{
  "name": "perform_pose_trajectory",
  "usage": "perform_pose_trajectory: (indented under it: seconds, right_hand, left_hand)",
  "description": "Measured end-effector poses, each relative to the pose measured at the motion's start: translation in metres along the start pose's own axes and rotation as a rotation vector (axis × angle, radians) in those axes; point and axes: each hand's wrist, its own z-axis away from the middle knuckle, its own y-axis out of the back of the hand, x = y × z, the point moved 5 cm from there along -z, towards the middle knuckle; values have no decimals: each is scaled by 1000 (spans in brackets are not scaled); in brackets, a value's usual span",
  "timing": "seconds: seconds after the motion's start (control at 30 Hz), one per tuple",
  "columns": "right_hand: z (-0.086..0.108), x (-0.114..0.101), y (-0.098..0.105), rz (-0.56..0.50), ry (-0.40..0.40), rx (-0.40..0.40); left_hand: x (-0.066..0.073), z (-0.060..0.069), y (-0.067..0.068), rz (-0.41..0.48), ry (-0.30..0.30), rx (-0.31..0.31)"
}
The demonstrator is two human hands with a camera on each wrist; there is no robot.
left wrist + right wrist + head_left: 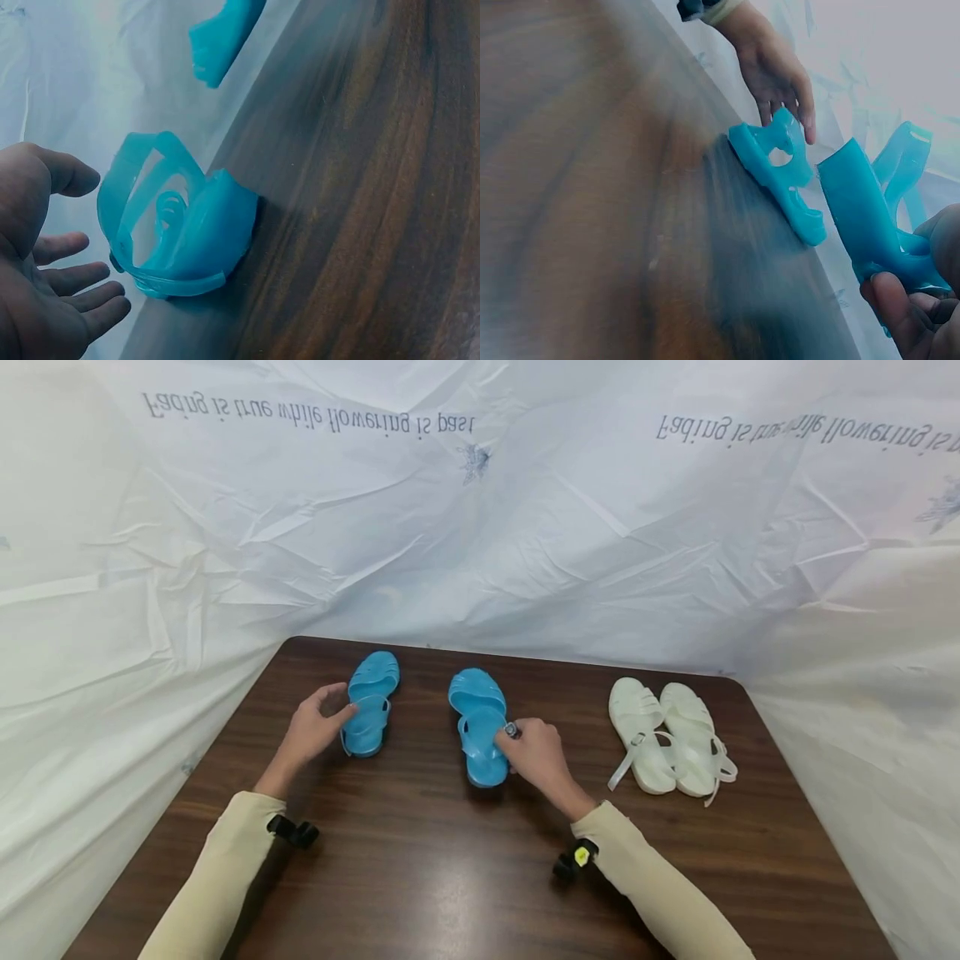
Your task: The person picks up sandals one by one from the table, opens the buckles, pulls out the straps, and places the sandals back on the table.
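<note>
One blue sandal (367, 718) lies on the table at the left, toe toward the far edge. My left hand (313, 727) is beside its heel strap; in the left wrist view the hand (56, 277) has its fingers spread, apart from the sandal (217, 232). The other blue sandal (480, 718) is at the middle, its heel seemingly a little off the table. My right hand (536, 752) pinches its side near the heel. The right wrist view shows thumb and fingers of this hand (915, 315) on the sandal (859, 210).
A pair of white sandals (693, 735) lies side by side at the right of the brown table (420, 877), straps loose. White printed sheeting (480, 527) hangs behind the table's far edge and along both sides.
</note>
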Motion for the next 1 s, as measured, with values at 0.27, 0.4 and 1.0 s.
perform_pose_trajectory:
  seconds: [0.27, 0.4, 1.0]
  right_hand:
    - [-36, -13, -27, -37, 22, 36]
    - [-49, -20, -44, -59, 40, 45]
    - [-68, -35, -103, -30, 42, 76]
  left_hand:
    - [-10, -2, -5, 23, 28, -59]
    - [-13, -1, -7, 7, 55, -65]
    - [-20, 0, -13, 11, 169, -80]
